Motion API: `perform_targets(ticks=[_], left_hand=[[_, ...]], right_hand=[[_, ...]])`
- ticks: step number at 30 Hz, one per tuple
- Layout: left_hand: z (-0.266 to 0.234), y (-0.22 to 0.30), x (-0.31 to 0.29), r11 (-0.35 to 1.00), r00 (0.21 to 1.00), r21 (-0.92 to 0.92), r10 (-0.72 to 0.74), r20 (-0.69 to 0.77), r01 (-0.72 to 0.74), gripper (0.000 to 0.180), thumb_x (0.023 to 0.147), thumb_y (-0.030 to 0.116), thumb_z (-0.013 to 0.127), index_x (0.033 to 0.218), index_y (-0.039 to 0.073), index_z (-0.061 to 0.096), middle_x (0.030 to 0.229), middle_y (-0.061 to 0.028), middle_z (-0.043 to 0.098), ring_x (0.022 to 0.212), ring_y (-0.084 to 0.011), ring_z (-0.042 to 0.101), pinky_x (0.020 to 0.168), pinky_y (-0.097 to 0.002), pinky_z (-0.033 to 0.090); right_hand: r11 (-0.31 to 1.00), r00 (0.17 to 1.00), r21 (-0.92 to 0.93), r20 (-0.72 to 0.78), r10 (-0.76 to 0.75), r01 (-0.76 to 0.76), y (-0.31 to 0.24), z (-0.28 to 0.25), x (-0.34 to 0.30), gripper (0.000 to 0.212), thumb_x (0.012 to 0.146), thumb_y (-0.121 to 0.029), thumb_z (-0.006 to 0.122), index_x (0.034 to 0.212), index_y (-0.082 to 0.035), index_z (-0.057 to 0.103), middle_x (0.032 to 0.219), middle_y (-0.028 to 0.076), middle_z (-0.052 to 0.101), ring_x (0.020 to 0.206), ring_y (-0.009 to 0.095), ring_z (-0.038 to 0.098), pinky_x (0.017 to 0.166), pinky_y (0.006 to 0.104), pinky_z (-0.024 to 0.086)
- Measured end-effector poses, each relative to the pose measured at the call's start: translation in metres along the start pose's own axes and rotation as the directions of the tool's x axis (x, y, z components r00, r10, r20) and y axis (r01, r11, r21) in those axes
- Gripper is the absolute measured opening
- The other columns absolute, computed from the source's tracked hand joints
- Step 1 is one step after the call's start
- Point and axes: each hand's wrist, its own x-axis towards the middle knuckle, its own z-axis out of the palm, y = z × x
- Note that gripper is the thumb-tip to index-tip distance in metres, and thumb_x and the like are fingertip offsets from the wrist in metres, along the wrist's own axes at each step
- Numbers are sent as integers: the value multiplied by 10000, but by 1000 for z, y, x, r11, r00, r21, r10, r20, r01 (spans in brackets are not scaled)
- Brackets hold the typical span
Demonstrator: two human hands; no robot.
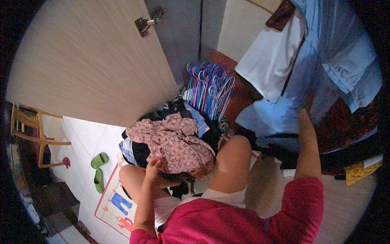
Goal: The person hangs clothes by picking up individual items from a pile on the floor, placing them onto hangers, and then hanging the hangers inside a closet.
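Note:
A pink garment with a small dark pattern lies heaped over a pile of clothes in front of my knees. My left hand is closed on its near edge, with the fingers pinched on the cloth. On the right, my right arm stretches out to light blue clothes that hang low. My right hand is at that blue cloth, its fingers hidden. Above it hangs a white cloth. Black clothing and a blue piece show from under the pink garment.
Many-coloured hangers hang bunched behind the pile. A wooden door with a metal handle stands at the left. Green slippers, a printed mat and a wooden chair are on the left. A yellow packet lies far right.

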Motion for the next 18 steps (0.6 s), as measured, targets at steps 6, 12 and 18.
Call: perform_targets(ticks=[6,12,18], left_hand=[[21,18,11,898,989,420,150,-19,-128,243,834,210,555,936,-11,539,736,-76,563,687,-198,549,633,-331,442],[49,53,-3,543,912,802,409,6,-249,276,795,216,577,1002,38,532,930,-160,546,852,-335,541,718,-382,441],[40,41,1,592,938,779,345,-12,-208,284,790,215,577,1005,36,529,1005,-174,512,889,-345,532,748,-388,441]], right_hand=[[974,968,81,123,-221,212,-88,35,-33,355,811,-279,501,1108,-86,497,1282,112,337,1240,331,203,999,530,164],[889,890,227,141,-433,396,-164,69,-40,291,815,-222,505,1031,-40,573,1229,132,426,1213,339,281,984,543,225],[715,809,435,-56,-584,547,-190,125,10,291,820,-213,495,1000,0,577,1185,139,458,1174,332,343,965,554,258]])
